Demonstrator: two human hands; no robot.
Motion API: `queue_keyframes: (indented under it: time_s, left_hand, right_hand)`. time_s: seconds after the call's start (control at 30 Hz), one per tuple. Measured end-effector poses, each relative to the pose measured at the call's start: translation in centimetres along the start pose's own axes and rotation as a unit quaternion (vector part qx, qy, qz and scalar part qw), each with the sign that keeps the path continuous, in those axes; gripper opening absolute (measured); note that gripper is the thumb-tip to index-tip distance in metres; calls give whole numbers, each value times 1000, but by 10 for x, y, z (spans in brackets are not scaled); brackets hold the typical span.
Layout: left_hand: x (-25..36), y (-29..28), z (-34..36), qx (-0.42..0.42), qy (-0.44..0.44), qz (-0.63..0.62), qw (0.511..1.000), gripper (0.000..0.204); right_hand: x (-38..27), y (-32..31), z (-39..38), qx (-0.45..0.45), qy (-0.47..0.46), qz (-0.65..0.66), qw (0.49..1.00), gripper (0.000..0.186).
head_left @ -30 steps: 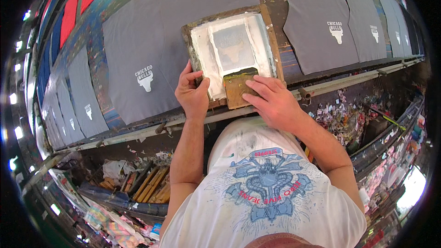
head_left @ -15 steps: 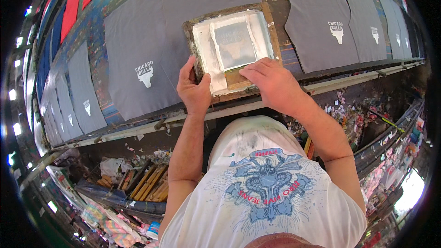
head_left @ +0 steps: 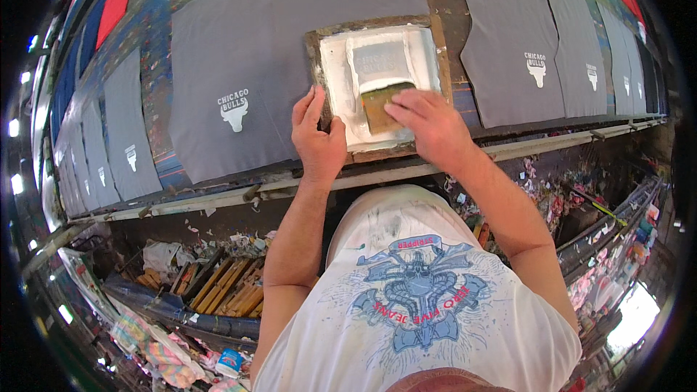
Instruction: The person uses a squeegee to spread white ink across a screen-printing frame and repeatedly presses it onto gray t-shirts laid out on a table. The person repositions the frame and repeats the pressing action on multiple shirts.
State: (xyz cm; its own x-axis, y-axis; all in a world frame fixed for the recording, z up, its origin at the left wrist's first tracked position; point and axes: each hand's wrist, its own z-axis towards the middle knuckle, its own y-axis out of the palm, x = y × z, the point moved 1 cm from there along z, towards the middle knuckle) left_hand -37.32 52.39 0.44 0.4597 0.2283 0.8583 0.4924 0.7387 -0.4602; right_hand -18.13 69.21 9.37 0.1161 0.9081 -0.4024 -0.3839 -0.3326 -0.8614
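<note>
A screen-printing frame with wooden sides lies on grey fabric near the table's front edge. Thick white ink coats its inside around a mesh window. My left hand grips the frame's left side, fingers along the outside and thumb at the near corner. In my right hand is a flat, brownish squeegee, pinched at its right side and resting over the near half of the window. A white line of ink runs along the squeegee's far edge. The printing surface under the frame is hidden.
Grey fabric pieces with white bull-head prints lie left and right along the table. Red pieces lie at the far left. A metal rail edges the table's front. Below are wooden pieces and scattered scraps.
My right hand has pushed the squeegee away from me, from the frame's near side onto the mesh window, moving white ink with it. My left hand keeps its hold on the frame.
</note>
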Motion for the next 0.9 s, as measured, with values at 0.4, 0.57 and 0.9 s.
queue_keyframes:
  time_s: [0.4,0.57,0.9]
  left_hand:
    - [3,6,-1,10,-9,-35,999,67]
    - [5,8,-1,22,-4,-27,999,68]
    - [9,7,-1,10,-1,-8,1000,67]
  right_hand:
    - [62,-14,99,-16,31,16,999,47]
    - [48,-13,70,-62,-5,30,998,46]
    - [-7,-23,-6,-92,-8,29,995,42]
